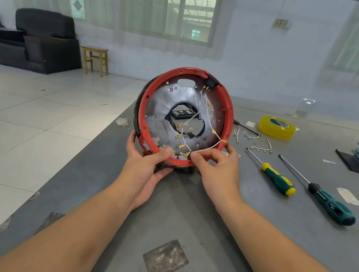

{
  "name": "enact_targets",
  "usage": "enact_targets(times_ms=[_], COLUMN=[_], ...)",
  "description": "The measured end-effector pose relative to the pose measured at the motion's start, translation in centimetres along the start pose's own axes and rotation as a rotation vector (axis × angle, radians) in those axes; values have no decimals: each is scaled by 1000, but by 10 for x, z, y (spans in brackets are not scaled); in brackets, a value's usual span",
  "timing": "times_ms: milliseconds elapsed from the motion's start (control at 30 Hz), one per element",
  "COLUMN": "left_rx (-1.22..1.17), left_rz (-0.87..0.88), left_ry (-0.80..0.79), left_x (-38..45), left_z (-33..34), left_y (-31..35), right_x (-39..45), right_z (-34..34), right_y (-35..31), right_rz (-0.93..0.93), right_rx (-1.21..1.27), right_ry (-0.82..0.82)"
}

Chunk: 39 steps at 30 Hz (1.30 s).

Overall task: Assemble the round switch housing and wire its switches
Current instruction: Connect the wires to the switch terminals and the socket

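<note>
**Wiring the lower switches**

The red round housing (184,116) stands on its edge on the grey table (187,206). The left hand (146,165) grips its lower rim, thumb curled over it. The right hand (213,166) pinches a white wire (206,148) near its brass terminal (the tip is hidden). Next, I think, the terminal must be pushed onto a switch tab, aligned carefully.

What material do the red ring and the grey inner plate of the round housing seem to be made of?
The red ring of the round housing looks like moulded plastic: even matt colour, with small notches and holes along its rim. The grey inner plate with the central hole seems to be thin sheet metal, perhaps foil-faced: dull silvery sheen, slightly wrinkled, with punched holes. The picture cannot confirm either.
</note>
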<state>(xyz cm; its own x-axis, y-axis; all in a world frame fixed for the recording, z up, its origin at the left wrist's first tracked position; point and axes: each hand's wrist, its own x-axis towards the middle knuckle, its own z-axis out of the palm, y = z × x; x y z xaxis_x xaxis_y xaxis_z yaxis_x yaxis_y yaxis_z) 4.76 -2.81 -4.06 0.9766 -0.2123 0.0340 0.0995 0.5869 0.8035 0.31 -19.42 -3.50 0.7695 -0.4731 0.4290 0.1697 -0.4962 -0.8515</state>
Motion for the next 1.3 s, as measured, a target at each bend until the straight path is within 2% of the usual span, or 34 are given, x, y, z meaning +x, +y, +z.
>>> enact_targets(times_ms=[100, 367, 467, 667, 733, 833, 1000, 1133, 1300], left_rx=[-28, -83, -73, -65, -74, -90, -88, -61, -50], left_rz=[-30, -41, -39, -19, -11, -12, -10, -16, -17], left_ry=[19, 45, 43, 57, 77, 98, 101, 93, 84], left_x=[1, 6, 7, 6, 6, 7, 5, 3, 1], left_z=[-1, -3, -4, -3, -3, -2, 0, 1, 2], left_y=[0, 0, -1, -1, 0, 2, 4, 4, 5], right_x=[1, 4, 4, 7, 9, 12, 15, 20, 18], right_z=[-8, -20, -20, -21, -26, -35, -40, -39, -37], right_y=[0, -5, -4, 3, 2, -1, 4, 10, 7], right_rz=[-69, -226, -213, -205, -270, -471, -730, -776, -727], right_rx=[-135, -307, -353, -276, -295, -322, -484, -554, -571], right_ry=[34, 138, 82, 6, 0, -29, -229, -265, -320])
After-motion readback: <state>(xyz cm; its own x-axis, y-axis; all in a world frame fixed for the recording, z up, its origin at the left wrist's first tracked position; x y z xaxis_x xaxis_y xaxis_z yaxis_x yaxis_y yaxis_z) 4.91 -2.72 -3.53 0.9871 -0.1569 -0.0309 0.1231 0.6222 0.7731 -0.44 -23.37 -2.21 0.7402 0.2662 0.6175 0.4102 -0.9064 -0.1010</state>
